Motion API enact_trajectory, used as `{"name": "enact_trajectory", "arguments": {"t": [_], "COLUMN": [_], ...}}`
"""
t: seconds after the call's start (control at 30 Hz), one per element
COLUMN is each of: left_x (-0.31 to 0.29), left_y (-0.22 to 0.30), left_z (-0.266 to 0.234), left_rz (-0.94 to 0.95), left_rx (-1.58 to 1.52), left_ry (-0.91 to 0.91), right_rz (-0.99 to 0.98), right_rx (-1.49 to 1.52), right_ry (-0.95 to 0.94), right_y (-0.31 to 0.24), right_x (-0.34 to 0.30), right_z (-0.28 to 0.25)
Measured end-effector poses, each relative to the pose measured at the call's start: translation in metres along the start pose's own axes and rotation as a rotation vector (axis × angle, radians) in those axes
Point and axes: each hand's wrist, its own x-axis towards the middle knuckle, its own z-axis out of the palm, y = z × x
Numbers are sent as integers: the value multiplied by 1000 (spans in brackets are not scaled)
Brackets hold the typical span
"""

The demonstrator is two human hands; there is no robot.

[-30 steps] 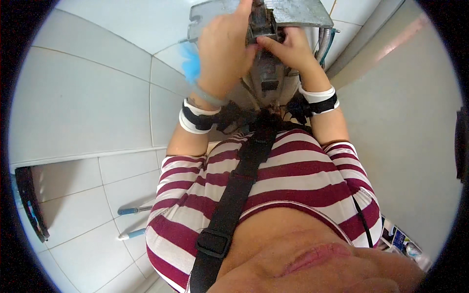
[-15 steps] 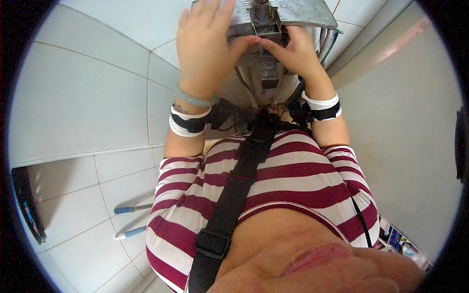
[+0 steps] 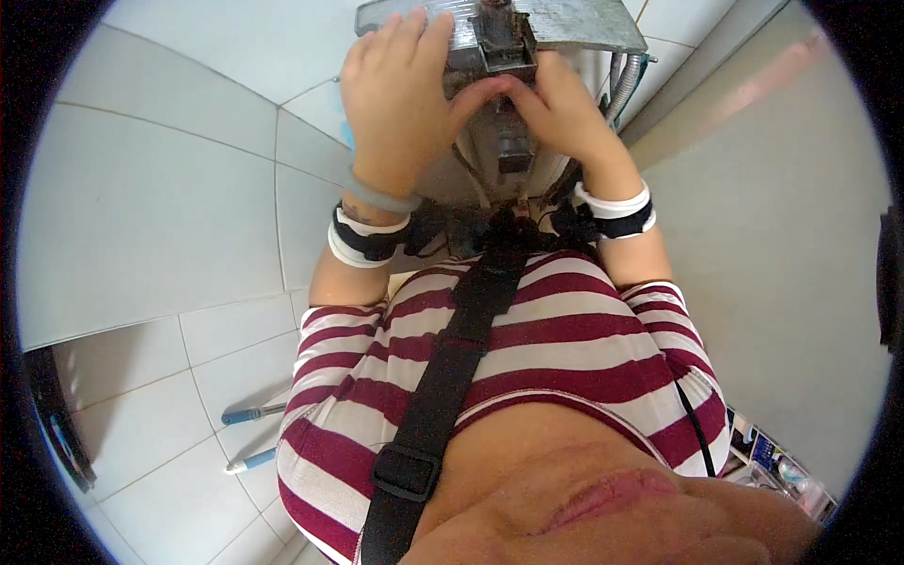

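A dark, grimy metal box with an open square top sits at the front of a grey metal plate. My left hand lies palm down on the plate's left part, its fingers stretched out and its thumb against the box's lower front edge. From the other side, my right hand reaches with its thumb to the same edge, the two thumb tips meeting. The right forefinger runs up beside the box; the other right fingertips are hidden. Another small dark box shows below the thumbs.
A ribbed metal hose hangs below the plate's right end. Tiled wall rises on the left, a pale grey panel on the right. Two blue-ended handles stick out at lower left. Small packages lie at lower right.
My left fingers, blurred by motion before, have come down onto the plate. My right hand has shifted slightly left and down along the box, and both thumbs still meet at its edge.
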Motion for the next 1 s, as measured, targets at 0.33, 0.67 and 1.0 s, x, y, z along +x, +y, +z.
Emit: {"name": "enact_trajectory", "arguments": {"t": [0.33,0.67,1.0], "left_x": [-20,-15,-8], "left_y": [-1,0,-1], "left_z": [11,12,10], "left_rz": [-18,44,78], "left_rx": [-87,35,-23], "left_ry": [100,91,85], "right_rz": [-1,-64,-16], "right_rx": [323,188,110], "right_ry": [10,79,63], "right_y": [4,9,7], "right_x": [-17,-9,-6], "right_z": [15,21,17]}}
